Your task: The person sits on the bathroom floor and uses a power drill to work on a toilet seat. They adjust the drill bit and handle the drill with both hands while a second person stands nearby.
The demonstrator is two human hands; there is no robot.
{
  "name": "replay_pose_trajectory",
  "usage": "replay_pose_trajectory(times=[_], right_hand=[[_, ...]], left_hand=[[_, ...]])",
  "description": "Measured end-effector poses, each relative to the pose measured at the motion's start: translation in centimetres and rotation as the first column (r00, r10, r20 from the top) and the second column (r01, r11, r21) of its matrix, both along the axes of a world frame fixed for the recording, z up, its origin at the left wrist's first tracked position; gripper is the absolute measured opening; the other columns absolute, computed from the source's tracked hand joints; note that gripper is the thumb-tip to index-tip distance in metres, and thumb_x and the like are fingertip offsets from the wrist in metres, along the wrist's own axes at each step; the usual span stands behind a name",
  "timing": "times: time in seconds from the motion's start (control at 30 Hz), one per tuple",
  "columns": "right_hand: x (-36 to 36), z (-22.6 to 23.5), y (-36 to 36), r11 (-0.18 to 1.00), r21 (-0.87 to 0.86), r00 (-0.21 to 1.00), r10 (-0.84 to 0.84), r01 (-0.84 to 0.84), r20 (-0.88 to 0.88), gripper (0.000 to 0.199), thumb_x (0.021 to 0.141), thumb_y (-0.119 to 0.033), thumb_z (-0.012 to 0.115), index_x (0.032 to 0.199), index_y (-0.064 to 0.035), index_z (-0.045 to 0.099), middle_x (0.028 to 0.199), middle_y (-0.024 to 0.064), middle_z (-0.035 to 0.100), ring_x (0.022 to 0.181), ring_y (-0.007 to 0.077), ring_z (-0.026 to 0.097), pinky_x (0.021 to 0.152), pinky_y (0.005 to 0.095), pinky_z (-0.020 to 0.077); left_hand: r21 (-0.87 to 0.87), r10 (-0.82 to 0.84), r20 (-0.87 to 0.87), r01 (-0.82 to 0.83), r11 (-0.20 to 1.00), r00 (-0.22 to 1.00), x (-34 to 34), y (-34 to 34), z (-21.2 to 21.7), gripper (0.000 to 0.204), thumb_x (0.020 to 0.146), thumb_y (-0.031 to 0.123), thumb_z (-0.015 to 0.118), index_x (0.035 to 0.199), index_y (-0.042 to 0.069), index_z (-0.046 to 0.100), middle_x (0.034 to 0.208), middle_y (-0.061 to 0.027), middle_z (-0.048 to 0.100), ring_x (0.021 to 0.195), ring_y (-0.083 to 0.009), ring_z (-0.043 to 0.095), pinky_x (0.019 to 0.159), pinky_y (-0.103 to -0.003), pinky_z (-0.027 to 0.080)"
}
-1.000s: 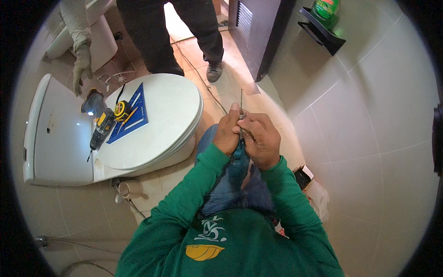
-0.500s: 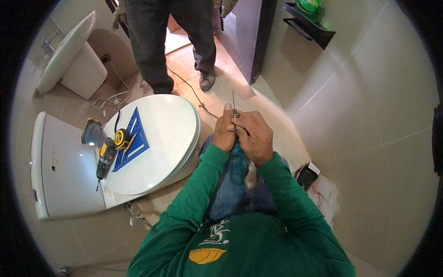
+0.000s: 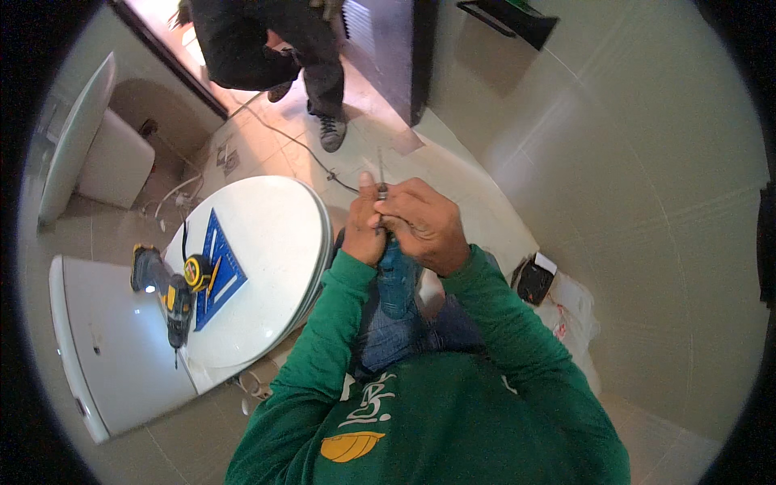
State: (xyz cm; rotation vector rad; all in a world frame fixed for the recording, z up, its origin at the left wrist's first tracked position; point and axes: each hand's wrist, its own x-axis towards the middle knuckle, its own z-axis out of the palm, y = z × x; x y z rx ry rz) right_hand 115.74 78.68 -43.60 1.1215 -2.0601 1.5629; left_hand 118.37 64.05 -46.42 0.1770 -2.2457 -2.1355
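A teal power drill (image 3: 396, 283) sits between my legs, with its long thin drill bit (image 3: 381, 166) pointing away from me. My left hand (image 3: 364, 234) is closed around the chuck end, thumb up beside the bit. Opposite it, my right hand (image 3: 428, 222) pinches at the chuck with bent fingers. Both hands cover most of the chuck, and the drill's handle is hidden. On the closed toilet lid (image 3: 283, 315) to my left lie a blue triangular set square (image 3: 230, 271), a yellow-black tape measure (image 3: 196, 272), a pencil (image 3: 214, 276) and a yellow-black cordless drill (image 3: 177, 311).
Past the toilet, a co-worker's legs (image 3: 323, 81) stand near the doorway. A dark cable (image 3: 299, 144) crosses the tiled floor. A washbasin (image 3: 85, 137) hangs at far left. At right are a tiled wall, a black shelf (image 3: 517, 23), a black box (image 3: 534, 279) and a plastic bag (image 3: 575, 311).
My view has swung, so the scene sits further left. The co-worker's leg is now bent and lifted. Both hands stay at the chuck, with my right fingers slightly shifted.
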Motion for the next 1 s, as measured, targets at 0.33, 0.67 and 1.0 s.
replay_pose_trajectory(times=[0.33,0.67,1.0], right_hand=[[2.2,-2.6,-2.0,0.983,-0.178,0.969,-0.088,0.047,-0.232,0.025,0.075,-0.004,0.072,0.099,-0.0116,0.068,0.103,0.0072,0.066,0.09,0.0271,0.067,0.083,0.0408,0.0588],[-0.9,-25.9,20.7,0.503,0.779,0.338,-0.856,0.374,0.391,0.037,0.091,-0.038,0.063,0.088,-0.0014,0.065,0.096,0.0241,0.067,0.093,0.0405,0.066,0.081,0.0524,0.0498],[-3.8,-40.0,26.1,0.325,0.939,0.346,-0.873,-0.111,0.343,0.045,0.078,-0.037,0.077,0.106,-0.0025,0.072,0.112,0.0237,0.07,0.11,0.0381,0.067,0.094,0.047,0.0551]], left_hand=[[0.299,-0.07,-0.087,0.093,0.95,0.994,0.3,-2.9,-4.3,0.053,0.107,0.049,0.036,0.124,0.001,0.051,0.1,-0.0086,0.058,0.089,-0.0197,0.058,0.078,-0.029,0.049],[0.397,0.011,0.243,-0.11,0.911,0.97,0.3,-0.2,-0.8,0.063,0.104,0.065,0.022,0.095,0.01,0.052,0.063,-0.0068,0.052,0.052,-0.0223,0.055,0.05,-0.031,0.045],[0.419,0.037,0.248,-0.142,0.897,0.968,0.8,1.0,-0.2,0.064,0.104,0.065,0.025,0.093,0.008,0.052,0.062,-0.007,0.051,0.051,-0.0214,0.053,0.049,-0.031,0.045]])
